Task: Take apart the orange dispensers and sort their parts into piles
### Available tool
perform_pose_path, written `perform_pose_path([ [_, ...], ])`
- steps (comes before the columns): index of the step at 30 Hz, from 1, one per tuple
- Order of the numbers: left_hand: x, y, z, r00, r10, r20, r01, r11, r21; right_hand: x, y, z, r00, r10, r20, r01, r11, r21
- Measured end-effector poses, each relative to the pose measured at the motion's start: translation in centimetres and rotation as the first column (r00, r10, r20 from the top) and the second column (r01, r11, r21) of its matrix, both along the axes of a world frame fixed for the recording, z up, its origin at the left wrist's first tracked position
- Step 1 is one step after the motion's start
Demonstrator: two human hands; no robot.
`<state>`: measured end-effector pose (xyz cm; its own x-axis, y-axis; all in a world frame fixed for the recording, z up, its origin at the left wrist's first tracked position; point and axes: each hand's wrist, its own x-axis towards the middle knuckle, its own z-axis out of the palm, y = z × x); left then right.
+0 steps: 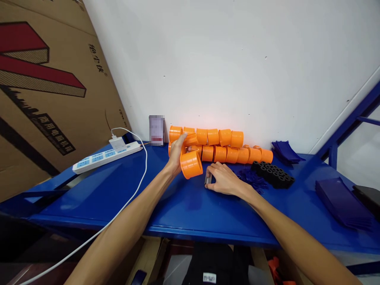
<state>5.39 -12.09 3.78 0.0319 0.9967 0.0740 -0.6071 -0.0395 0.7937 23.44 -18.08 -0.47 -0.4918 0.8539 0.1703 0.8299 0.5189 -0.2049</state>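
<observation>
My left hand (pixel 176 153) is closed around an orange plastic cup-shaped part (pixel 191 164), lifted above the blue table with its round rim tilted down and toward me. My right hand (pixel 223 179) rests at the table top, fingers and thumb closed on a small grey flat-looking piece (pixel 208 178), mostly hidden by the fingers. Just behind both hands, several orange cup-shaped parts (pixel 220 154) lie stacked in two rows against the wall. Beside my right hand sits a loose pile of dark blue plastic pieces (pixel 252 179).
A block of black foam-like tubes (pixel 274 174) and stacks of dark blue sheets (pixel 341 202) lie to the right. On the left are a white power strip (pixel 108 156), a white cable (pixel 141 174) crossing the table edge, and a large carton (pixel 59 95). A phone-like device (pixel 156 130) leans on the wall.
</observation>
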Motion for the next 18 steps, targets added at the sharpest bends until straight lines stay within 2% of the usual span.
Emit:
perform_pose_path([
  [4, 0.1, 0.0, -0.2, 1.0, 0.0, 0.014, -0.001, 1.0, 0.024, 0.0, 0.0, 0.5, 1.0, 0.006, -0.022, -0.006, 1.0, 0.007],
  [6, 0.1, 0.0, -0.3, 1.0, 0.022, 0.004, -0.022, 0.998, 0.054, 0.0, -0.2, 1.5, 0.984, 0.006, -0.18, 0.006, 0.998, 0.066],
  [8, 0.2, 0.0, -0.5, 0.997, 0.073, -0.01, -0.072, 0.992, 0.107, 0.0, -0.7, 2.6, 0.901, 0.025, -0.434, 0.027, 0.993, 0.115],
  [11, 0.4, -0.1, -0.7, 0.99, 0.141, -0.029, -0.134, 0.975, 0.175, -0.7, -1.7, 3.6, 0.749, 0.044, -0.661, -0.038, 0.999, 0.023],
  [14, 0.6, -0.3, -0.8, 0.993, 0.114, -0.04, -0.103, 0.972, 0.212, -1.4, -2.5, 3.5, 0.732, 0.052, -0.68, -0.111, 0.993, -0.044],
  [16, 0.7, -0.3, -0.7, 0.997, 0.077, -0.029, -0.068, 0.966, 0.248, -1.3, -2.7, 3.8, 0.741, 0.088, -0.666, -0.079, 0.996, 0.045],
  [18, 0.6, -0.2, -0.6, 0.999, 0.046, -0.022, -0.039, 0.964, 0.262, -0.2, -2.8, 4.8, 0.713, 0.094, -0.695, 0.029, 0.986, 0.163],
])
